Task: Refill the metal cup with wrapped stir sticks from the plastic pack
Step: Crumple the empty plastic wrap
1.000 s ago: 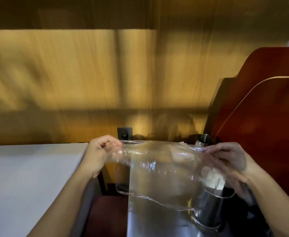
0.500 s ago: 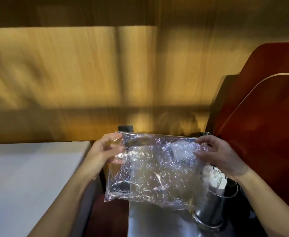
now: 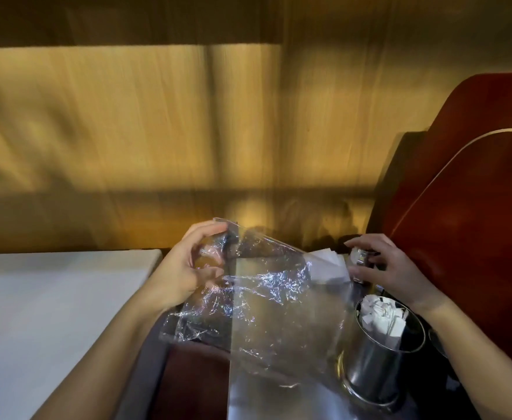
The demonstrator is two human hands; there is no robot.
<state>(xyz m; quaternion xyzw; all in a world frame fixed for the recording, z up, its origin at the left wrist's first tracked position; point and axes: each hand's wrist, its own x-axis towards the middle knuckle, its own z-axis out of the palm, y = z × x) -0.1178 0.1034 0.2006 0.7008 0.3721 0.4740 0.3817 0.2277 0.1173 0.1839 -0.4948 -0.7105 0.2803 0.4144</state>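
Observation:
My left hand (image 3: 188, 265) pinches the top left corner of the clear plastic pack (image 3: 266, 301), which hangs crumpled and see-through over the metal counter; I see no sticks inside it. The metal cup (image 3: 379, 371) stands at the lower right, holding white paper-wrapped stir sticks (image 3: 380, 316). My right hand (image 3: 394, 268) is off the pack, above and behind the cup. Its fingers are spread beside a small shiny metal container (image 3: 361, 256), and I cannot tell whether they touch it.
A white tabletop (image 3: 51, 304) fills the left. A shiny metal counter surface (image 3: 279, 395) lies under the pack. Folded white paper (image 3: 327, 259) sits behind the pack. A red-brown curved wooden panel (image 3: 476, 213) rises close on the right, with a wooden wall behind.
My right hand has let go of the pack's right corner and moved right, to the small metal container. The pack now hangs from my left hand alone and has dropped lower.

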